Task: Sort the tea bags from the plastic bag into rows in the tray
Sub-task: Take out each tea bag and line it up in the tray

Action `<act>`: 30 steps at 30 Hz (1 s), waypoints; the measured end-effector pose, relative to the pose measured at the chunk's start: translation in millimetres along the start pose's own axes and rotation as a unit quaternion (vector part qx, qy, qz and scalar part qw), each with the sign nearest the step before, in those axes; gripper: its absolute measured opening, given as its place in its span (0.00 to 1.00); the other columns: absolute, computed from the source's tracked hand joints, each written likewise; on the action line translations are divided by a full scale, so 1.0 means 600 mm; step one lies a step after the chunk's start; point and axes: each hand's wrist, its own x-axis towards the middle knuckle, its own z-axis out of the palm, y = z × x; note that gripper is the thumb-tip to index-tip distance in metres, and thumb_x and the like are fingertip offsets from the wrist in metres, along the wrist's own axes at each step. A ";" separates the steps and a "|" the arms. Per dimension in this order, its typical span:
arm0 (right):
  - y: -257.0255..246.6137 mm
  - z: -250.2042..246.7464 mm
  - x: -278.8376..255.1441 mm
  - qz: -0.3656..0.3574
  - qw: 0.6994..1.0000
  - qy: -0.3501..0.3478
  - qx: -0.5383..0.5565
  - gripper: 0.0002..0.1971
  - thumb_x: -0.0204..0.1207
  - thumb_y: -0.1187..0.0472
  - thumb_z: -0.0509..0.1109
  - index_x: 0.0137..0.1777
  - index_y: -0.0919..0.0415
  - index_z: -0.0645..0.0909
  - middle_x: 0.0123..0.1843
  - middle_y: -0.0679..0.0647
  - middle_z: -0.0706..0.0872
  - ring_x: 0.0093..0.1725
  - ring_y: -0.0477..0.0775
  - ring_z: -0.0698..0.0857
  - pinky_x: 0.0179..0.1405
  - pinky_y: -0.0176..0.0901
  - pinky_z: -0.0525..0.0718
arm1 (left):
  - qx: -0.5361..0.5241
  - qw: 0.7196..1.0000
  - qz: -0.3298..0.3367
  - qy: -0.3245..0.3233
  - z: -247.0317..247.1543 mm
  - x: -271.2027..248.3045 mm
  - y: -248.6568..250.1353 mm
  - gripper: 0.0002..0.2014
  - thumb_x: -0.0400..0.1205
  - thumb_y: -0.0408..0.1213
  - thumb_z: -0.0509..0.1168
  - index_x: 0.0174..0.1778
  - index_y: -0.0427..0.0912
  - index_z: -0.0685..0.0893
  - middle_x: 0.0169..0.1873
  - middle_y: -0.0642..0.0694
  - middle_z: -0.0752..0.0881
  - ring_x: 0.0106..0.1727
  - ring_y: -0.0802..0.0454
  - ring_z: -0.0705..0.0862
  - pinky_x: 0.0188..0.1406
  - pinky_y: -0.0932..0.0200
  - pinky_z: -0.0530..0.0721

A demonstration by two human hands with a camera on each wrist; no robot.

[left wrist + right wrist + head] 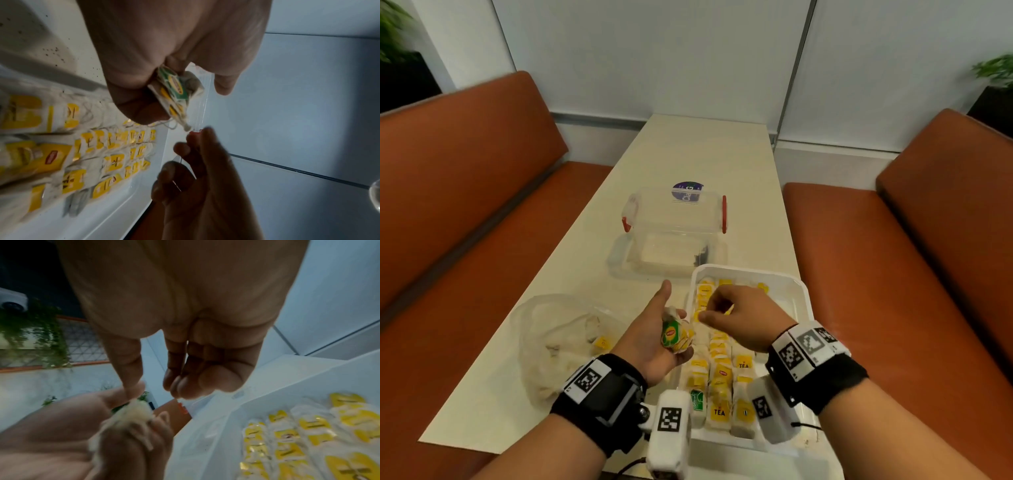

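From the head view, my left hand [654, 337] grips a bunch of tea bags [676, 334] at 9 o'clock of the tray [799, 301]; the plastic bag [558, 342] lies further left. My right hand [739, 317] hovers with fingers curled over the tray's rows; I cannot tell whether it holds anything. Left wrist: fingers curl round the bunch [176, 91]. Right wrist: fingertips [185, 386] bunched, seemingly empty.
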 end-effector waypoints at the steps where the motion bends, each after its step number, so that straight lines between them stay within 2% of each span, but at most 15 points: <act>1: -0.011 0.005 -0.005 -0.004 1.000 -0.006 0.008 0.14 0.73 0.43 0.72 0.47 0.54 0.83 0.44 0.48 0.86 0.46 0.48 0.83 0.46 0.42 0.81 | -0.016 1.000 0.004 -0.008 0.003 -0.003 -0.001 0.28 0.78 0.65 0.62 0.47 0.38 0.76 0.32 0.41 0.77 0.31 0.48 0.73 0.30 0.55 0.74; 5: -0.023 0.018 -0.011 0.009 1.000 -0.017 0.021 0.13 0.72 0.45 0.73 0.46 0.54 0.82 0.38 0.45 0.81 0.38 0.44 0.78 0.34 0.35 0.74 | -0.084 0.996 0.025 -0.012 0.018 -0.013 -0.004 0.23 0.82 0.57 0.62 0.50 0.37 0.76 0.40 0.36 0.82 0.35 0.47 0.80 0.39 0.54 0.79; 7: -0.022 0.020 -0.011 0.003 0.999 -0.020 0.032 0.09 0.74 0.49 0.73 0.45 0.53 0.81 0.41 0.46 0.82 0.39 0.45 0.78 0.35 0.33 0.74 | -0.114 0.993 0.032 -0.008 0.022 -0.014 -0.009 0.20 0.83 0.54 0.62 0.49 0.36 0.76 0.40 0.35 0.85 0.37 0.45 0.83 0.42 0.53 0.80; 9: -0.021 0.018 -0.012 -0.005 0.998 -0.023 0.057 0.05 0.76 0.52 0.72 0.45 0.52 0.82 0.44 0.48 0.85 0.39 0.44 0.80 0.38 0.34 0.76 | -0.138 0.990 0.034 -0.013 0.024 -0.014 -0.015 0.18 0.84 0.52 0.61 0.46 0.37 0.77 0.34 0.37 0.85 0.33 0.46 0.83 0.40 0.53 0.80; 11: -0.021 0.014 -0.012 -0.007 0.996 -0.025 0.083 0.03 0.77 0.54 0.72 0.44 0.52 0.83 0.44 0.49 0.87 0.35 0.41 0.80 0.38 0.36 0.78 | -0.159 0.986 0.031 -0.024 0.026 -0.015 -0.019 0.19 0.85 0.51 0.60 0.41 0.36 0.77 0.26 0.40 0.85 0.25 0.48 0.83 0.39 0.54 0.80; 13: -0.021 0.007 -0.014 -0.005 0.995 -0.023 0.099 0.04 0.77 0.53 0.72 0.44 0.52 0.84 0.42 0.49 0.88 0.33 0.42 0.81 0.37 0.36 0.80 | -0.168 0.985 0.030 -0.040 0.026 -0.015 -0.023 0.21 0.86 0.50 0.58 0.43 0.34 0.79 0.25 0.40 0.86 0.24 0.48 0.84 0.39 0.54 0.81; 19: -0.024 -0.022 -0.022 -0.014 0.994 0.006 0.109 0.05 0.79 0.52 0.70 0.45 0.51 0.83 0.38 0.45 0.86 0.31 0.43 0.84 0.35 0.34 0.81 | -0.145 0.988 0.034 -0.042 0.027 -0.004 -0.031 0.21 0.81 0.52 0.65 0.53 0.33 0.83 0.36 0.37 0.86 0.31 0.47 0.83 0.26 0.57 0.85; 23: -0.029 -0.054 -0.027 -0.039 0.996 0.030 0.080 0.03 0.78 0.52 0.70 0.44 0.48 0.84 0.36 0.43 0.85 0.33 0.43 0.83 0.38 0.38 0.81 | -0.133 0.990 0.042 -0.027 0.017 0.009 -0.034 0.14 0.77 0.47 0.70 0.46 0.39 0.81 0.32 0.44 0.81 0.26 0.52 0.78 0.17 0.62 0.79; 25: -0.031 -0.072 -0.028 -0.055 0.995 0.042 0.068 0.02 0.78 0.53 0.71 0.46 0.47 0.85 0.36 0.40 0.84 0.34 0.38 0.80 0.40 0.36 0.78 | -0.120 0.990 0.077 -0.022 0.009 0.011 -0.029 0.11 0.75 0.42 0.72 0.41 0.42 0.77 0.31 0.48 0.77 0.24 0.55 0.74 0.14 0.64 0.71; 27: -0.032 -0.087 -0.031 -0.075 0.995 0.051 0.040 0.04 0.78 0.54 0.71 0.49 0.49 0.87 0.37 0.37 0.83 0.36 0.35 0.79 0.41 0.32 0.76 | -0.077 0.986 0.141 -0.042 0.003 0.005 -0.017 0.12 0.74 0.38 0.73 0.38 0.44 0.74 0.27 0.48 0.73 0.20 0.56 0.69 0.13 0.64 0.66; 28: -0.033 -0.094 -0.032 -0.085 0.995 0.055 0.019 0.06 0.78 0.54 0.71 0.51 0.51 0.88 0.39 0.36 0.82 0.37 0.34 0.78 0.40 0.29 0.74 | -0.029 0.981 0.180 -0.062 0.001 0.000 -0.010 0.12 0.72 0.38 0.73 0.39 0.43 0.74 0.25 0.47 0.70 0.19 0.55 0.66 0.15 0.65 0.64; 30: -0.035 -0.104 -0.033 -0.100 0.993 0.055 -0.020 0.07 0.79 0.55 0.70 0.53 0.51 0.88 0.40 0.37 0.81 0.37 0.33 0.77 0.38 0.23 0.72 | 0.104 0.955 0.254 -0.109 0.004 -0.015 0.003 0.16 0.68 0.35 0.74 0.48 0.38 0.78 0.22 0.44 0.67 0.17 0.53 0.64 0.17 0.66 0.65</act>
